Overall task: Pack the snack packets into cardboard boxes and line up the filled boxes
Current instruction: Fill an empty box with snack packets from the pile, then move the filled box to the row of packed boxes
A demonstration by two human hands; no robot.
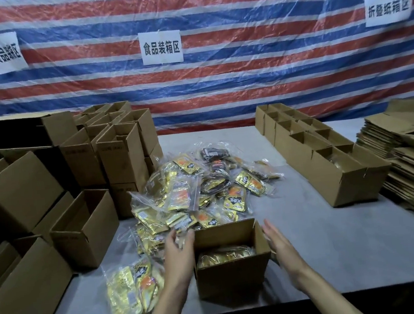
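Observation:
An open cardboard box (229, 275) stands near the table's front edge with gold snack packets (225, 255) inside it. My left hand (179, 250) lies flat against the box's left wall, fingers straight. My right hand (278, 241) is just beside the box's right wall, fingers straight; contact is unclear. A heap of gold and dark snack packets (199, 191) in clear bags lies behind and to the left of the box.
Empty open boxes (85, 227) are stacked at the left. A row of filled boxes (330, 163) runs along the right side toward the back. Flattened cardboard (412, 159) is piled at the far right. A grey table (339, 245) carries everything.

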